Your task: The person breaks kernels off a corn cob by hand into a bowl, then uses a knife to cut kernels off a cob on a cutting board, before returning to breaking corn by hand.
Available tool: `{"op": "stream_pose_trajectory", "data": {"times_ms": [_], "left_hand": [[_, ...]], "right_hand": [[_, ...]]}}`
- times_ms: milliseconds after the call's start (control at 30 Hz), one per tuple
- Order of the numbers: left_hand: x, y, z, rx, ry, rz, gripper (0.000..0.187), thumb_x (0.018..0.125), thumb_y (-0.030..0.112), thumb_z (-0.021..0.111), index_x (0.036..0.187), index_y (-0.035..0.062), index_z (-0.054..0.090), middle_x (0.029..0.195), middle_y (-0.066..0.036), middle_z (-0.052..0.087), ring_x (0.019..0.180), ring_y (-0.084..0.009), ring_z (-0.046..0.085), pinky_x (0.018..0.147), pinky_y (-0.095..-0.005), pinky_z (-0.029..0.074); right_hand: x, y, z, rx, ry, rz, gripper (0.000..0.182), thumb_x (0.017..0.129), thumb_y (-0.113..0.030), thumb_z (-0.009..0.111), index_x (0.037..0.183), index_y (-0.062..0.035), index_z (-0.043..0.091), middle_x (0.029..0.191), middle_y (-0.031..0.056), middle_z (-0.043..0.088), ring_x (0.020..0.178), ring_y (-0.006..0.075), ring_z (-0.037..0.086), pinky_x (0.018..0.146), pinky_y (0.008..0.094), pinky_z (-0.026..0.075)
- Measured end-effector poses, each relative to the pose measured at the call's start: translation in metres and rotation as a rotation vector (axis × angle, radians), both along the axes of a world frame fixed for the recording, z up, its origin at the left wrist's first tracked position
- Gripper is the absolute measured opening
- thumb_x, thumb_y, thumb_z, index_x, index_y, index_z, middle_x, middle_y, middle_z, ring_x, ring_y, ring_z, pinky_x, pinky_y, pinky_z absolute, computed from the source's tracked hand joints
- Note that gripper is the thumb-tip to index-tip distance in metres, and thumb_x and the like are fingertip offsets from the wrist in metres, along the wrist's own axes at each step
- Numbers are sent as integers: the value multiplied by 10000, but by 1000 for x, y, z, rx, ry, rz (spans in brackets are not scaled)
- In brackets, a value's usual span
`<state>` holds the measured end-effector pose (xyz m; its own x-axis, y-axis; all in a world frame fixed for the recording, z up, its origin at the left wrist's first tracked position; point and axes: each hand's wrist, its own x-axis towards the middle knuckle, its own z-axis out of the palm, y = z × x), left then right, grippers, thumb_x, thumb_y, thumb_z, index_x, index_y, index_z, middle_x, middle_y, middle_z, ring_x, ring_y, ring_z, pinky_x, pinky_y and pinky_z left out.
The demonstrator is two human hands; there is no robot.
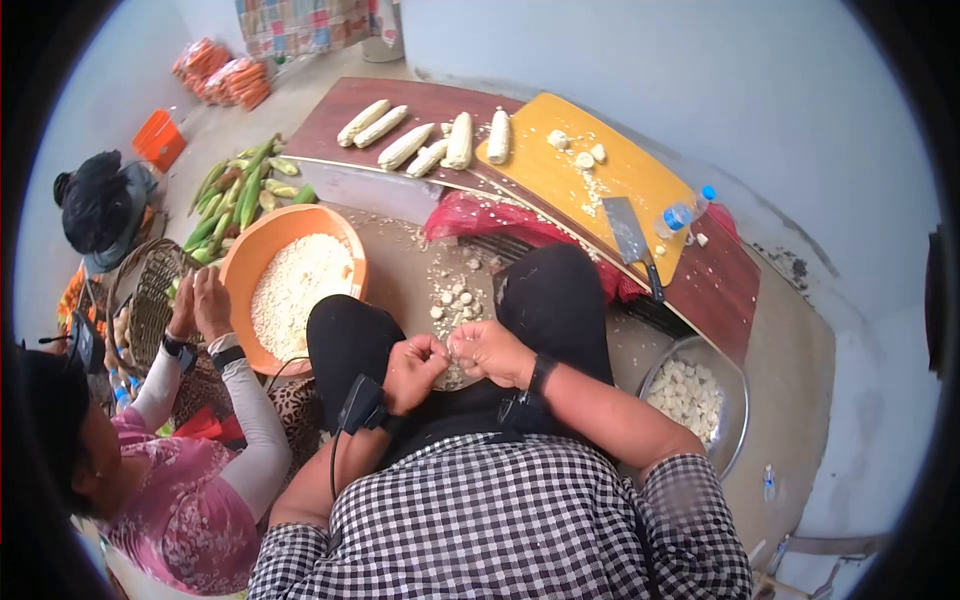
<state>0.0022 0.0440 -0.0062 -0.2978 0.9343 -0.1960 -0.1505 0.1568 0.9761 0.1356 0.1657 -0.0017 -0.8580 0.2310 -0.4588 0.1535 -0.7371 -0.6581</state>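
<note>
My left hand (415, 373) and my right hand (491, 354) are close together above my lap, fingers pinched. What lies between their fingertips, if anything, is too small to make out. On the floor just beyond them are small pale cut corn pieces (456, 299) and scattered kernels. A board (335, 115) ahead bears several husked corn cobs (403, 147). Across its right part lies a yellow cutting board (546, 125) with a cleaver (627, 232) and a few corn stubs (584, 160). A metal bowl (741, 420) of pale chunks stands to my right.
At my left a co-worker (190, 490) sits with both hands raised beside an orange basin (345, 232) of kernels. Beyond are a wicker basket (145, 270) and a pile of green corn (235, 200). A water bottle (680, 215) lies on the cutting board's right edge.
</note>
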Motion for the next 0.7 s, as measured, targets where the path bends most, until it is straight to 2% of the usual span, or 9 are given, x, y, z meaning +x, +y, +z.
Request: {"op": "stream_pose_trajectory", "data": {"times_ms": [33, 133, 167, 200, 367, 500, 600, 633, 700], "left_hand": [[-4, 6, 7, 5, 18, -35, 64, 828, 31, 584, 767, 17, 569, 686, 15, 572, 605, -33, 496, 543, -192, 394], [-8, 23, 25, 58, 57, -103, 66, 829, 41, 595, 768, 27, 576, 695, 27, 571, 617, -25, 482, 549, -182, 375], [-8, 28, 26, 74, 46, -140, 66, 829, 50, 602, 769, 31, 579, 702, 34, 568, 627, -21, 474, 555, -178, 365], [-7, 32, 24, 80, 31, -184, 68, 828, 59, 609, 770, 36, 582, 708, 41, 566, 637, -17, 466, 562, -173, 354], [12, 40, 4, -1, -38, -355, 69, 828, 77, 584, 767, 45, 584, 712, 43, 556, 646, -22, 457, 589, -183, 355], [22, 45, -3, -4, -71, -476, 60, 817, 38, 562, 761, 34, 584, 697, 52, 542, 624, -14, 446, 559, -180, 342], [33, 52, 3, 21, -71, -540, 61, 804, 1, 551, 757, 31, 576, 685, 56, 529, 610, -7, 435, 542, -178, 332], [37, 52, 7, 37, -68, -556, 63, 803, -3, 550, 756, 32, 572, 684, 55, 527, 608, -8, 434, 541, -179, 331], [43, 56, 13, 71, -46, -558, 64, 806, -6, 552, 758, 34, 567, 683, 53, 528, 607, -9, 437, 543, -180, 334]], "right_hand": [[2, 1, 3, 37, -1, -51, 56, 805, -75, 605, 824, -22, 603, 769, 26, 578, 631, 67, 519, 509, 212, 405], [13, 0, 27, 972, -18, -162, 73, 783, -63, 611, 835, -14, 595, 739, 31, 585, 677, 108, 558, 589, 263, 459], [18, 0, 31, 1155, -28, -164, 115, 747, -55, 620, 848, -9, 587, 729, 66, 595, 695, 159, 591, 668, 300, 478], [21, -4, 36, 1199, -36, -208, 123, 732, -65, 622, 838, -14, 588, 729, 111, 601, 699, 217, 610, 661, 316, 477], [52, -12, 21, 1351, -78, -257, 121, 742, -114, 615, 805, -12, 597, 735, 166, 605, 717, 343, 602, 651, 400, 473], [69, -15, 19, 1466, -99, -227, 93, 753, -94, 619, 789, -16, 585, 706, 140, 572, 658, 327, 576, 602, 373, 460], [77, -14, 28, 1428, -197, -221, 116, 739, -128, 601, 707, -16, 595, 667, 175, 585, 660, 349, 595, 605, 411, 468], [79, -15, 28, 1456, -220, -235, 115, 737, -123, 590, 706, -13, 604, 669, 188, 586, 619, 354, 581, 584, 396, 469], [83, -12, 28, 1335, -268, -281, 129, 762, -120, 576, 702, -7, 600, 638, 152, 590, 577, 306, 581, 559, 371, 462]]}}
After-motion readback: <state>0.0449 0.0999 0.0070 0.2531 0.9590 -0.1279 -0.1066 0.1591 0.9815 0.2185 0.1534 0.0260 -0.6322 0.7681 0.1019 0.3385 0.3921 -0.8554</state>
